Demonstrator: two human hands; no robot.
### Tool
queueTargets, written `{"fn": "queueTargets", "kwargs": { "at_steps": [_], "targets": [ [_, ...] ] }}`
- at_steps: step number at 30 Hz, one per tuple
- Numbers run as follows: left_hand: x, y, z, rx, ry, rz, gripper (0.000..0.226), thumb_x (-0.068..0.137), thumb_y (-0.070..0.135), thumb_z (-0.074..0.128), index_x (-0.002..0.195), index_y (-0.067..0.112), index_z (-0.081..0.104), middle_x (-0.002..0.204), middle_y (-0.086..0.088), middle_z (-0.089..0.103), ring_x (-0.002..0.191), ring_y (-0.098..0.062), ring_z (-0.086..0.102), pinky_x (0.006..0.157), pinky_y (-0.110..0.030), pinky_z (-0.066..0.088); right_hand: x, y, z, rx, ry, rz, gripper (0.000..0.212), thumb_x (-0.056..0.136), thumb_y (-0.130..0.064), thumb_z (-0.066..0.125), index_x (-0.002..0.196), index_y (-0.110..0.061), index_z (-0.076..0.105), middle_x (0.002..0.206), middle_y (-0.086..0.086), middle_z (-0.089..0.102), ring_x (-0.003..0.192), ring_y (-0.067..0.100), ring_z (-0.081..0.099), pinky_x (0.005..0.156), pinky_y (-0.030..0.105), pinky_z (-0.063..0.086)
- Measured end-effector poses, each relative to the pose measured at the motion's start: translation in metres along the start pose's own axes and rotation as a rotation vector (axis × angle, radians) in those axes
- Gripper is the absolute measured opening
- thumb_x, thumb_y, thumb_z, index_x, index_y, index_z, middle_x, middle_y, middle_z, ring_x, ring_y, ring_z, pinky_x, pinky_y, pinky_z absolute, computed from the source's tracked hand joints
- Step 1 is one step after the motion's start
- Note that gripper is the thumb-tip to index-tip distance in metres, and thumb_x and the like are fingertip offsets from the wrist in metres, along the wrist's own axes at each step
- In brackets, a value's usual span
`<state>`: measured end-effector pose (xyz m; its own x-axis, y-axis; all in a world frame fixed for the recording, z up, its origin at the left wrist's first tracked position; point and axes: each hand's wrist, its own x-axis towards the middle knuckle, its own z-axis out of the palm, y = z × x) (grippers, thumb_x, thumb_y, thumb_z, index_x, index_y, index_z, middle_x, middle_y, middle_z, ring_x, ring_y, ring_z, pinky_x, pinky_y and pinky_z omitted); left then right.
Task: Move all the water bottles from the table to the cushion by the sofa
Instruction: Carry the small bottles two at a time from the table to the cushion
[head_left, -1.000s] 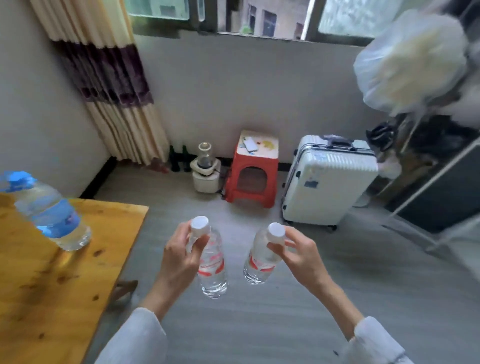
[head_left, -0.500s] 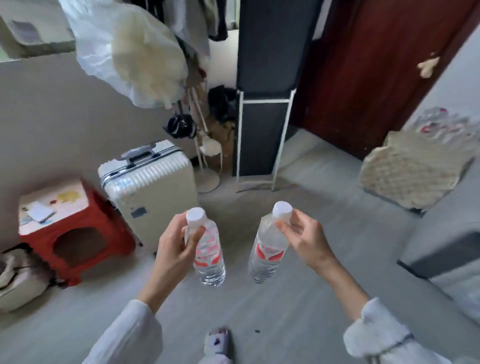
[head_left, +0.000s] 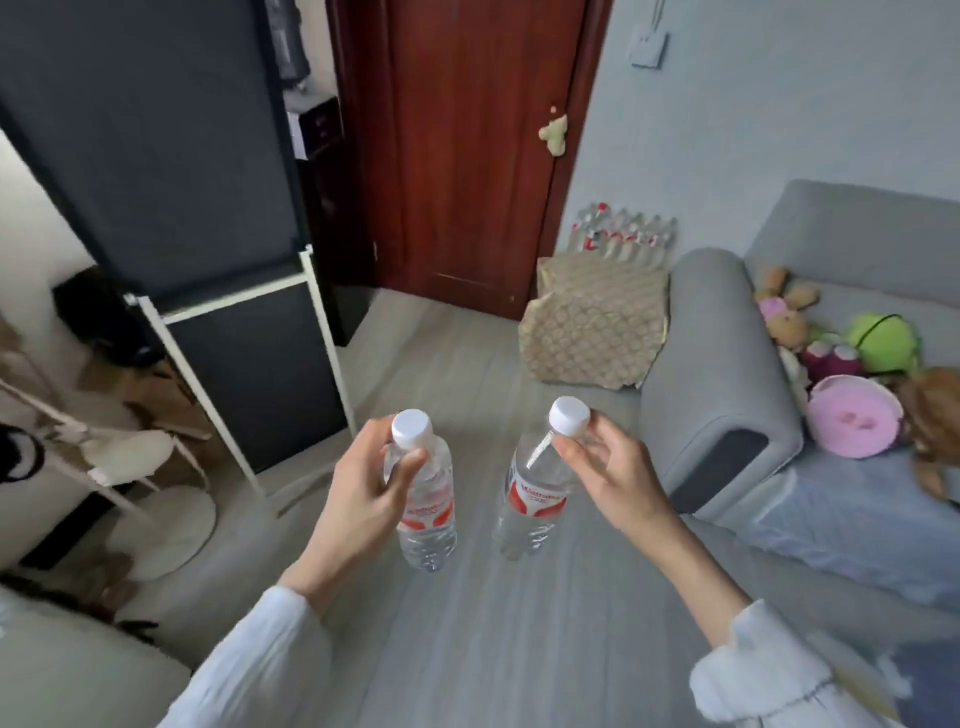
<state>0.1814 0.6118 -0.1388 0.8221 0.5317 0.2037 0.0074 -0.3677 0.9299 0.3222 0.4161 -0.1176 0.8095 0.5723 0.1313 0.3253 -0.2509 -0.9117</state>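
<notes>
My left hand (head_left: 363, 499) grips a clear water bottle (head_left: 428, 512) with a white cap and red label, held upright by its neck. My right hand (head_left: 610, 478) holds a second, matching water bottle (head_left: 530, 499) by its cap, hanging slightly tilted. Both are carried above the grey floor. Ahead lies a beige patterned cushion (head_left: 592, 327) on the floor, against the grey sofa's armrest (head_left: 717, 374). Several water bottles (head_left: 623, 239) stand in a row at the cushion's far edge, by the wall.
A dark red door (head_left: 467, 156) is straight ahead. A black panel on a white frame (head_left: 218, 291) stands to the left, with a fan base (head_left: 166, 525) and clutter beside it. Plush toys (head_left: 852, 374) lie on the sofa seat.
The view has swung right, from the table, stool and suitcase to the door, cushion and sofa. Both hands kept their bottles throughout. The cushion is now nearer and more central.
</notes>
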Motion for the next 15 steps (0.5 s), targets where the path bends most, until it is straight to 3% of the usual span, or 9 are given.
{"fn": "queueTargets", "kwargs": {
  "at_steps": [6, 9, 11, 15],
  "targets": [
    [0.143, -0.014, 0.052, -0.002, -0.125, 0.009, 0.035, 0.075, 0.058, 0.049, 0.095, 0.029, 0.053, 0.096, -0.008, 0.062, 0.096, -0.027, 0.061, 0.087, -0.052, 0.048, 0.116, 0.034, -0.036, -0.011, 0.143, 0.037, 0.013, 0.075, -0.040, 0.059, 0.087, -0.039, 0.059, 0.097, 0.001, 0.070, 0.096, 0.030, 0.062, 0.092, 0.049, 0.047],
    [0.211, -0.025, 0.085, 0.027, -0.177, 0.018, 0.042, 0.074, 0.059, 0.050, 0.096, 0.023, 0.054, 0.092, -0.009, 0.063, 0.090, -0.027, 0.062, 0.082, -0.050, 0.050, 0.176, 0.059, -0.059, -0.027, 0.158, 0.039, 0.016, 0.077, -0.035, 0.060, 0.093, -0.032, 0.059, 0.099, 0.005, 0.070, 0.097, 0.029, 0.063, 0.091, 0.049, 0.047],
    [0.259, -0.033, 0.106, 0.033, -0.211, 0.022, 0.043, 0.074, 0.059, 0.051, 0.098, 0.024, 0.055, 0.091, -0.003, 0.066, 0.088, -0.020, 0.064, 0.079, -0.042, 0.052, 0.220, 0.078, -0.079, -0.039, 0.144, 0.040, 0.014, 0.082, -0.025, 0.063, 0.094, -0.031, 0.059, 0.098, 0.003, 0.069, 0.097, 0.028, 0.062, 0.091, 0.047, 0.047],
    [0.358, -0.037, 0.146, 0.055, -0.246, 0.046, 0.051, 0.068, 0.074, 0.046, 0.097, 0.032, 0.053, 0.093, 0.008, 0.065, 0.087, -0.001, 0.062, 0.072, -0.011, 0.046, 0.313, 0.105, -0.122, -0.039, 0.112, 0.039, 0.027, 0.084, -0.014, 0.062, 0.090, -0.040, 0.055, 0.096, -0.008, 0.066, 0.100, 0.021, 0.062, 0.092, 0.039, 0.048]
  ]
}}
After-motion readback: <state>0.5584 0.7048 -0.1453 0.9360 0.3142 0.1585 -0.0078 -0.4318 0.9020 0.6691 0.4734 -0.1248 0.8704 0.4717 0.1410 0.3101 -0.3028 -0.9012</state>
